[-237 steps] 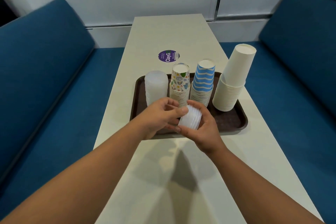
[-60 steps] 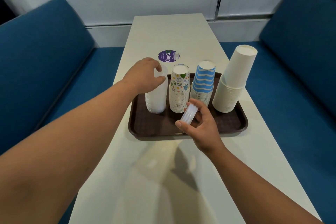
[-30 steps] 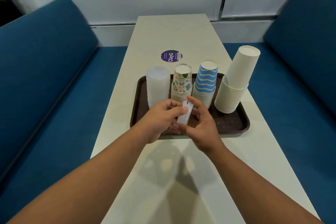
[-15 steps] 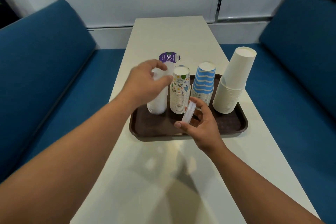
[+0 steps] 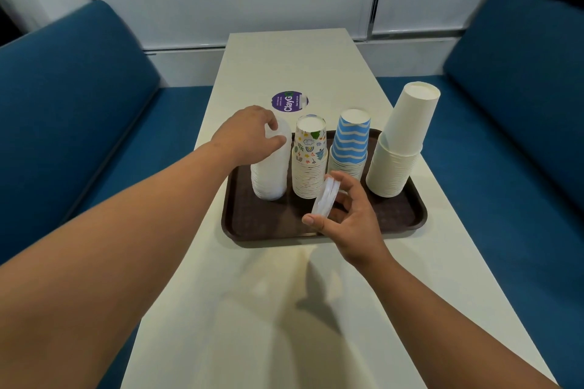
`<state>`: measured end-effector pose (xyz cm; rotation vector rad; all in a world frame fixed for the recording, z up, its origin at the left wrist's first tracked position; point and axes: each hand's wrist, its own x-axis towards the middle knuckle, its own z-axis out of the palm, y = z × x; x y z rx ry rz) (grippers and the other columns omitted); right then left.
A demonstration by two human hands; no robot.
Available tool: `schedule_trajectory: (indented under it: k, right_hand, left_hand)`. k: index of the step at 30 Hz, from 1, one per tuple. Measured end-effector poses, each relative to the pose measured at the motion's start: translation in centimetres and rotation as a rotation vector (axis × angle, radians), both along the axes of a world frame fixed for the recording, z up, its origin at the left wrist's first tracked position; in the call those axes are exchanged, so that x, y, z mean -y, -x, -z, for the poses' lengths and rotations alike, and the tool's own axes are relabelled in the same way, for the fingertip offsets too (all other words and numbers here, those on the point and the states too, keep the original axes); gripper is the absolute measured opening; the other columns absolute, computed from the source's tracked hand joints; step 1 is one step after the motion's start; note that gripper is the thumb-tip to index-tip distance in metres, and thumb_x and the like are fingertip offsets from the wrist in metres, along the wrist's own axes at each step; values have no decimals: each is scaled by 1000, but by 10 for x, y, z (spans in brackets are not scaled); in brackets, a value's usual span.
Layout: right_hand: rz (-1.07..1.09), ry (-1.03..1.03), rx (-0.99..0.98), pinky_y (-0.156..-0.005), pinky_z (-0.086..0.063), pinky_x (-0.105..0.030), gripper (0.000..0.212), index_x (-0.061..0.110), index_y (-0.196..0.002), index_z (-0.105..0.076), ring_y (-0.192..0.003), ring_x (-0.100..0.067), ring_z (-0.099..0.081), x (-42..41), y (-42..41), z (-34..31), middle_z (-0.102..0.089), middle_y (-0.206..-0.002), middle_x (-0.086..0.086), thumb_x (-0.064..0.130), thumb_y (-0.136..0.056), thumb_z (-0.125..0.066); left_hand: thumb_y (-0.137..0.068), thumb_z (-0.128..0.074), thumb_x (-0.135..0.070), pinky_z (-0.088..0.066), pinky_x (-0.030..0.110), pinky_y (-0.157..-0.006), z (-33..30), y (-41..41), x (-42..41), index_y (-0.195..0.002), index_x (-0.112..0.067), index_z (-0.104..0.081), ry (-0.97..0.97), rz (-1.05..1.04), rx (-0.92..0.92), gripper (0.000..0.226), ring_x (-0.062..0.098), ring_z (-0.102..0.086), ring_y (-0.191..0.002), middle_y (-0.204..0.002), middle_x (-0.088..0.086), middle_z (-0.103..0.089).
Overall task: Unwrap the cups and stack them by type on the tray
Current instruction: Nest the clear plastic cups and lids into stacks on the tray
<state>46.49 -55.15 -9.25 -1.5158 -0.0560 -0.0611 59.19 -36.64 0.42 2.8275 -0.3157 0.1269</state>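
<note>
a single head-worn wide-angle camera looks forward and steeply down along the desk [image 5: 284, 60] from its near end, toward the far wall. the tray [image 5: 262, 224] sits near mid-frame, close to the lens, and both forearms enter from the bottom edge.

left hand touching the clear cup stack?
Touching. The head view shows the left hand with fingers and thumb curled over the top of the clear cup stack, with no gap visible between them.

Café-style booth: blue benches [image 5: 79, 98] flanking narrow table [image 5: 284, 309].
</note>
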Motion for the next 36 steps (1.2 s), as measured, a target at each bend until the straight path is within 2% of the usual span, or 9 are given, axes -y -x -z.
schedule_trajectory:
  k: [4, 9, 13, 16, 19, 24, 30, 34, 36]
  right_hand:
    - [-10, 22, -2, -90, -59, -33, 77, 49, -118, -49, -117, -18, -60, -1, 0, -1, -54, -133, -2, 32, -54, -89]
    - [-6, 4, 8, -83, -58, -26, 77, 44, -119, -50, -114, -16, -62, -1, 0, 1, -56, -131, -4, 28, -55, -89]
    - [10, 47, 43, -93, -57, -31, 76, 48, -118, -51, -118, -15, -59, 0, -3, 4, -57, -130, 2, 28, -60, -94]
    - [10, 17, 59, -90, -57, -31, 75, 49, -116, -53, -116, -19, -62, 0, -5, 7, -60, -127, -3, 26, -58, -95]
    - [-41, -74, 60, -83, -58, -32, 77, 34, -124, -52, -111, -22, -67, -3, -6, 6, -61, -127, -14, 7, -63, -91]
    - [-89, -145, 36, -81, -59, -40, 85, 27, -131, -51, -113, -25, -67, -7, -8, 8, -61, -130, -15, 3, -58, -87]
    - [-69, -150, 34, -84, -57, -32, 86, 30, -130, -53, -116, -20, -64, -3, -8, 9, -59, -132, -15, 7, -56, -90]
    - [-13, -87, 52, -89, -53, -25, 82, 42, -125, -55, -125, -19, -56, -3, -7, 11, -56, -134, -14, 31, -53, -93]
    - [3, -67, 51, -88, -53, -23, 79, 48, -123, -55, -123, -19, -57, -4, -7, 12, -56, -133, -10, 31, -55, -93]
  left_hand:
    - [-91, -60, -44, -41, 33, -98, -1, 2, -1, -117, -18, -59, -33, 4, 9, 37, 21, -49, -122, -139, 2, -50]
    - [-90, -60, -48, -37, 35, -105, -7, 10, 3, -118, -19, -59, -40, -6, 16, 40, 20, -44, -130, -145, 1, -46]
    - [-89, -63, -46, -39, 24, -93, -13, 47, 16, -110, -20, -63, 243, -1, 173, 33, 13, -53, -114, -126, -3, -58]
    - [-84, -69, -48, -51, 25, -76, 1, 79, 30, -92, -22, -66, 546, -64, -104, 28, 8, -62, -86, -95, -9, -68]
    - [-76, -77, -49, -57, 33, -69, 25, 93, 39, -92, -15, -66, 841, -100, -501, 40, 17, -66, -82, -90, 1, -69]
    - [-81, -76, -31, -48, 26, -53, 34, 102, 44, -103, -3, -62, 1126, -136, -646, 39, 17, -61, -71, -83, 8, -64]
    - [-75, -81, -34, -55, 44, -81, 16, 96, 32, -93, -10, -66, 1028, -90, -509, 34, 23, -67, -82, -83, 2, -69]
    - [-79, -77, -41, -53, 20, -76, -19, 81, 24, -102, -23, -68, 765, 19, -243, 30, 11, -68, -90, -101, -2, -72]
    - [-83, -72, -43, -45, 20, -82, -32, 62, 17, -111, -26, -65, 464, 29, -29, 33, 10, -61, -104, -118, -6, -65]
